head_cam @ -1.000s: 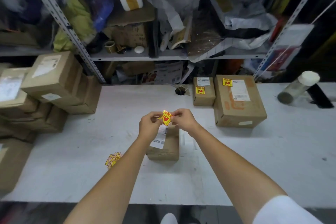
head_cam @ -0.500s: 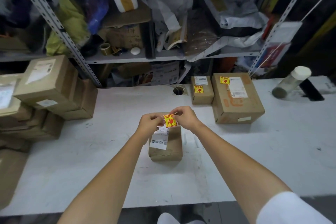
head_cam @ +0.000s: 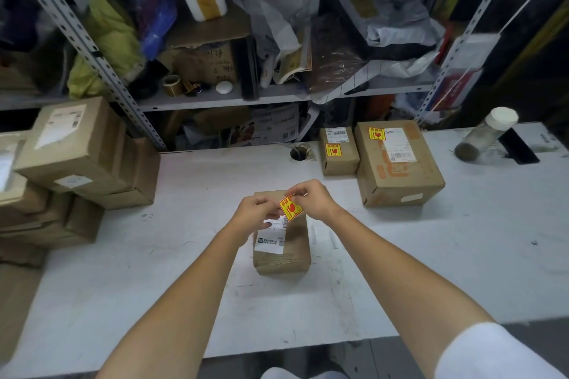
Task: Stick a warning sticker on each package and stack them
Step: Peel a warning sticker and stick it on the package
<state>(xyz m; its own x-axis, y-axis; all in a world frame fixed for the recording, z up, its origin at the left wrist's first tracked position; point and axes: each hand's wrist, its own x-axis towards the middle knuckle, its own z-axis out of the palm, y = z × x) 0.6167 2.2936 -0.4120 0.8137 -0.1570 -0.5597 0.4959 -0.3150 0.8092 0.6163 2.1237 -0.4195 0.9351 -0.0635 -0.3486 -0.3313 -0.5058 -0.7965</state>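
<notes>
Head view: both hands meet over a small box [head_cam: 286,255] lying mid-counter [head_cam: 446,255]. The left hand [head_cam: 255,214] and the right hand [head_cam: 315,200] each pinch the yellow-and-red sticker [head_cam: 290,208] between curled fingers [head_cam: 300,191]. They hold it tilted just above the box's far end, beside the white label [head_cam: 271,240]. Whether the backing is being peeled or the sticker aimed, I cannot tell. It would go best to lower one edge onto bare cardboard at the label's 1 o'clock, then smooth it flat, leaving the barcode uncovered. Two stickered boxes [head_cam: 397,169] sit at 1 o'clock, ready for stacking.
</notes>
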